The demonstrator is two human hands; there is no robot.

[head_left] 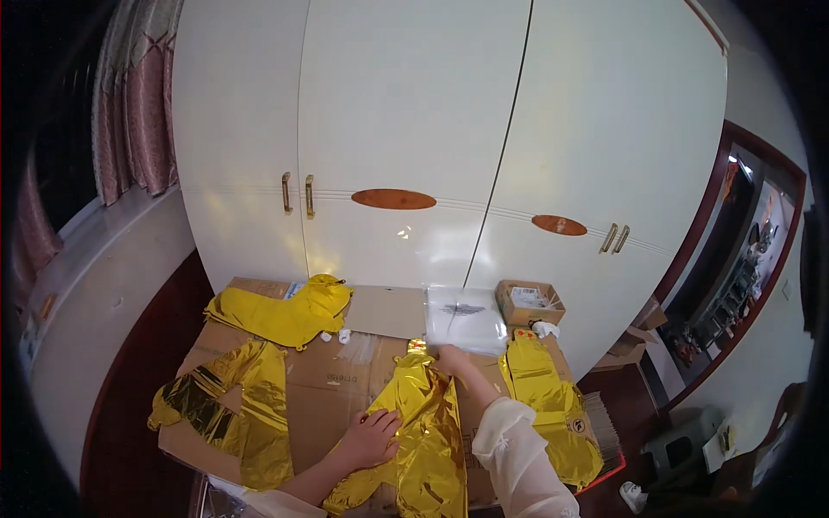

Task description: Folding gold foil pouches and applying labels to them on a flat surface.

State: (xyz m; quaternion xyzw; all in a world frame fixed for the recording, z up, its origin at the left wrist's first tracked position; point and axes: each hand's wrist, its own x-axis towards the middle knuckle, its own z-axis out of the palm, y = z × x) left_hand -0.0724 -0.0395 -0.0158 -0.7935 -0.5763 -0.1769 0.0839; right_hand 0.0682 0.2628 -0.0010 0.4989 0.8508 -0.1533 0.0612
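A flat, uninflated gold foil balloon (pixel 427 423) lies in front of me on the cardboard (pixel 324 393). My left hand (pixel 371 439) rests on its left side, fingers laid out over the shiny foil. At the balloon's upper end, my right hand (pixel 446 359) has its fingers curled on the foil edge, though the fingertips are partly hidden. Just left of those fingers sits a small red-and-silver patch (pixel 417 345). Other flat gold balloons surround this one: a balloon (pixel 263 406) at the left, a balloon (pixel 285 315) at the far left, and a balloon (pixel 544 388) at the right.
Clear plastic bags (pixel 466 324) lie at the back, beside a grey-brown board (pixel 386 312). A small cardboard box (pixel 504 302) holds white packets. Small white rolls (pixel 344 336) sit near clear strips. Thin sticks (pixel 602 423) are bundled at the right edge. A white cabinet (pixel 406 129) stands behind.
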